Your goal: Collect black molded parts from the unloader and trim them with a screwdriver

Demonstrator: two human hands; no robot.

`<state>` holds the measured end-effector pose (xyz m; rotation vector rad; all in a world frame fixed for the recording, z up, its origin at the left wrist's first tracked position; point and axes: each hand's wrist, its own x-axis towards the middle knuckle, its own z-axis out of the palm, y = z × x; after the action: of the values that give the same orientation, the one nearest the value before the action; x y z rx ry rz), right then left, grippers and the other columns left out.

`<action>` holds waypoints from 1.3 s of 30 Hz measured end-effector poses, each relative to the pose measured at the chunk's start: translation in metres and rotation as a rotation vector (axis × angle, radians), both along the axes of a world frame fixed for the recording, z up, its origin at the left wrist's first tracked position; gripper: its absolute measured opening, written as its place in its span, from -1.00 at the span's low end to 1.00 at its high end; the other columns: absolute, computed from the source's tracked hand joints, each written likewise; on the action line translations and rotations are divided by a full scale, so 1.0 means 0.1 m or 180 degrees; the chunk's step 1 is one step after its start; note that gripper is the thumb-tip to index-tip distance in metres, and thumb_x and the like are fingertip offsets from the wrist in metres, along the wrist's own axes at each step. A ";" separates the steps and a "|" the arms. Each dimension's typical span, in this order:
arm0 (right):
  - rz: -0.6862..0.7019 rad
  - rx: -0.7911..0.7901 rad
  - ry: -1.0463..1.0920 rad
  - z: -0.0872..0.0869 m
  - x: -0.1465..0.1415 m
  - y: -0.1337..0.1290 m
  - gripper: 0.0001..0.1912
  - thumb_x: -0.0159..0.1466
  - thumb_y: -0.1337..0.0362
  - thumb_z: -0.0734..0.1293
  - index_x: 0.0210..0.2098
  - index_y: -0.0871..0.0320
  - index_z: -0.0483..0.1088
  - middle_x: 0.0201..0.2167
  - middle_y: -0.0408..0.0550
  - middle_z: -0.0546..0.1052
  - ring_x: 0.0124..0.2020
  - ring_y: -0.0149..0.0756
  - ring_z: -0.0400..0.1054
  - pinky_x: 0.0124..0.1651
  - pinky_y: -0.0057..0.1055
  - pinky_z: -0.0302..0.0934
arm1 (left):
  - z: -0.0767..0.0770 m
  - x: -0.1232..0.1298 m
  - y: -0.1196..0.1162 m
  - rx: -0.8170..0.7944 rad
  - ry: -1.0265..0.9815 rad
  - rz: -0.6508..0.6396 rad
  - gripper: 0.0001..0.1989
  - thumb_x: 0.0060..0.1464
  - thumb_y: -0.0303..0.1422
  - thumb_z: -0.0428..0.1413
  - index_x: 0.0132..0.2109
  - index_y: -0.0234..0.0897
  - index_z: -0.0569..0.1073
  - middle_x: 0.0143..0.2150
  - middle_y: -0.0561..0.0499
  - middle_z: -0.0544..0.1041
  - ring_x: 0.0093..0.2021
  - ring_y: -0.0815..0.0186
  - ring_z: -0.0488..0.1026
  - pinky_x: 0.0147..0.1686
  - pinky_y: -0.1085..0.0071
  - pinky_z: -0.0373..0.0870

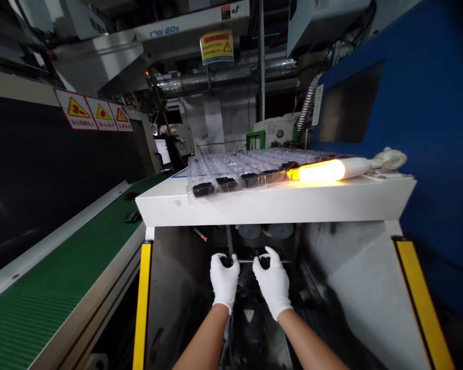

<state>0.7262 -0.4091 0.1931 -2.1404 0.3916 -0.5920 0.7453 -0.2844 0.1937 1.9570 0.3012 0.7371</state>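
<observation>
My left hand (224, 283), in a white glove, curls its fingers and thumb round a small black part (226, 261). Opposite it, my right hand (272, 285), also gloved in white, grips a similar black part (264, 262). Both hands are inside the dark opening of a machine, below its white top (278, 203). Just beyond them hang two round grey discs (249, 231), and a thin metal bar (247, 261) runs level with the fingertips. The exact shape of the black parts is too dark to make out.
Transparent plastic trays (231, 163) with black parts along their front edge lie on the white top. Beside them rests a glowing lamp (322, 171). At left runs a green conveyor belt (61, 293) carrying black pieces (132, 217). Yellow posts (142, 306) flank the opening; a blue machine (428, 128) stands right.
</observation>
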 end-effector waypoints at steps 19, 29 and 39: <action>-0.0427 -0.0137 0.0335 -0.01 0.04 0.03 -0.27 0.19 -0.03 0.21 0.30 0.08 0.07 -0.20 0.03 0.57 -0.27 -0.09 0.46 -0.26 -0.26 0.24 | 0.17 -0.03 -0.04 -0.0214 0.0889 0.0210 -0.79 -0.02 -0.17 0.14 -0.31 -0.10 0.28 -0.40 0.10 0.53 -0.36 0.21 0.50 -0.31 0.30 0.34; -0.0382 0.0468 -0.0352 -0.08 0.05 0.08 -0.35 0.17 0.01 0.26 0.18 0.18 0.24 -0.15 0.08 0.55 -0.16 -0.11 0.43 -0.10 -0.27 0.29 | -0.02 0.05 -0.12 -0.0502 0.0172 0.0310 -0.76 -0.01 -0.24 0.18 -0.29 -0.17 0.26 -0.39 0.07 0.47 -0.37 0.32 0.48 -0.28 0.37 0.42; -0.0220 0.0727 -0.0216 -0.08 0.01 0.01 -0.15 0.07 -0.05 0.39 0.25 0.16 0.13 -0.12 0.04 0.52 -0.14 -0.15 0.43 -0.03 -0.25 0.31 | -0.09 -0.03 -0.01 -0.0453 0.0101 -0.0292 -0.62 -0.09 -0.13 0.26 -0.20 -0.21 0.33 -0.28 0.00 0.51 -0.26 0.27 0.50 -0.18 0.34 0.42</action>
<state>0.7270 -0.4081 0.1854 -1.8902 0.4738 -0.6261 0.7426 -0.2851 0.1843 1.8365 0.2737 0.6094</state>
